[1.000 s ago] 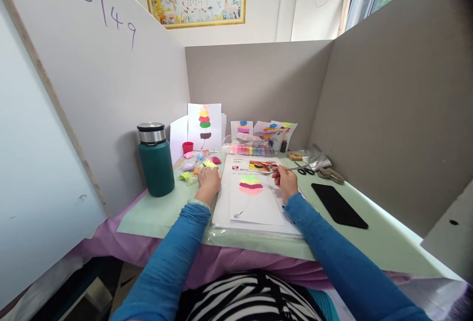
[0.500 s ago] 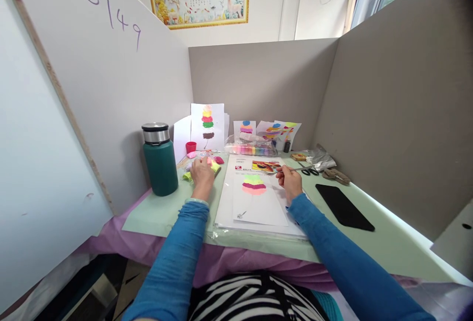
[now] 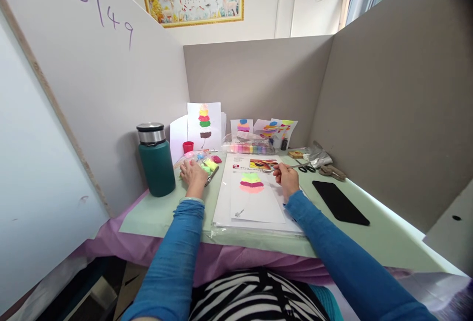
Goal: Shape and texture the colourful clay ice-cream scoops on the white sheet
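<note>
My right hand (image 3: pixel 287 179) is closed around a metal fork (image 3: pixel 266 170), its tines pointing left above the stacked papers. Below the tines lies a white sheet (image 3: pixel 257 208) bearing a lime green, magenta and pink layered shape (image 3: pixel 252 183). To the left, my left hand (image 3: pixel 194 177) reaches down over small bright lumps, apparently clay, with its fingers bent and somewhat apart. Beside it are a yellow-green lump (image 3: pixel 210 164) and a magenta lump (image 3: pixel 216 159). A dark pen-like tool (image 3: pixel 212 176) lies right of this hand. What is under its fingertips is hidden.
A green bottle (image 3: pixel 156 168) stands at the left, a red cup (image 3: pixel 188 146) behind the lumps. Picture cards (image 3: pixel 204 126) lean at the back near a clear pouch of colours (image 3: pixel 251 147). Scissors (image 3: pixel 306 168) and a black slab (image 3: pixel 340 203) lie right. Grey panels enclose the table.
My left hand has moved left and a little nearer, uncovering the yellow-green lump and more of the dark tool. My right hand still holds the fork over the papers. The view has shifted slightly.
</note>
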A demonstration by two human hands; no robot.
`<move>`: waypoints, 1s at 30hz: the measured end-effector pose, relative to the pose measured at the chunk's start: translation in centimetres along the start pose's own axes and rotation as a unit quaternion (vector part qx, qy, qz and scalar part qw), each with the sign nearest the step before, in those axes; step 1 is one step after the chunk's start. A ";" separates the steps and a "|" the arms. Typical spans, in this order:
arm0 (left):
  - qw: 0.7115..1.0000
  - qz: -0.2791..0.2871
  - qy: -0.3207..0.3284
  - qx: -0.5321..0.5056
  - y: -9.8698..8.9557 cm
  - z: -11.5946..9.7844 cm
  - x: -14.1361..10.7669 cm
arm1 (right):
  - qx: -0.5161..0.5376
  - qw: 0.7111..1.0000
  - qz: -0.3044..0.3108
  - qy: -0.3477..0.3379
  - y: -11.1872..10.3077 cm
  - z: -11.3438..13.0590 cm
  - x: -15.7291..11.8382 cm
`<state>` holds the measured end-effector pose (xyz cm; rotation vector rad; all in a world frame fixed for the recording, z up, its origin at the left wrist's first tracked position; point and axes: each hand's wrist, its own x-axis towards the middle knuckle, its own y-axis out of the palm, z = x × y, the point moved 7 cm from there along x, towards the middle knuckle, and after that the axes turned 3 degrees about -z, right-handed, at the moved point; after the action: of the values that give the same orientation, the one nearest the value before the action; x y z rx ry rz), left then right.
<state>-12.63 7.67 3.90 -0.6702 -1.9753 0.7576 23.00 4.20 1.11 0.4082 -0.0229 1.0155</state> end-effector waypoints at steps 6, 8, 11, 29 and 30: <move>0.995 0.084 0.057 0.000 0.8 -0.8 0.1 | -0.012 1.000 -0.005 -0.001 -0.1 -0.1 0.1; 0.992 0.108 0.067 -0.007 1.1 -0.9 0.3 | -0.013 1.000 -0.008 0.001 -0.1 0.0 0.0; 0.983 0.147 0.106 -0.007 1.9 -1.5 0.2 | -0.012 1.000 -0.009 0.007 -0.1 0.1 -0.1; 0.991 0.095 0.088 0.024 1.4 -1.8 0.6 | 0.002 1.000 -0.002 0.001 -0.1 0.0 0.0; 0.989 0.105 0.104 0.013 1.5 -2.2 1.0 | 0.001 1.000 -0.003 0.001 -0.1 0.0 0.0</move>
<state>-10.96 9.93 4.30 -0.9141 -1.7206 0.8041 23.07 4.19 1.11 0.4097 -0.0193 1.0107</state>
